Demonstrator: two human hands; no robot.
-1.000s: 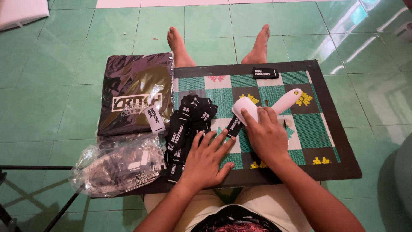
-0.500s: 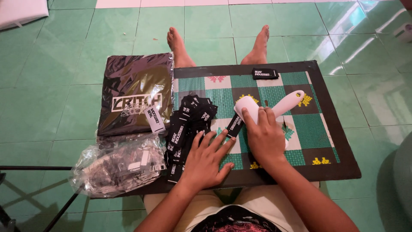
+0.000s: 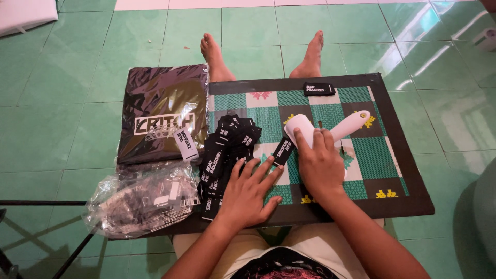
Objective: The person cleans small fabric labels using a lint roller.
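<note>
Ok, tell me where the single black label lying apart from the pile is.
In the head view, the single black label lies at the far edge of the checkered board, between the person's feet, beyond the white tool under the right hand.

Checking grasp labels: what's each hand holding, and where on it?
Right hand presses on the white tool near its rounded head, not its handle. Left hand lies flat on the mat beside the black labels, holding nothing.

Glossy green tiled floor (image 3: pixel 67 129) with pale grout lines, window glare reflected at upper right; white cushion (image 3: pixel 23 13) beyond, upper left.
</note>
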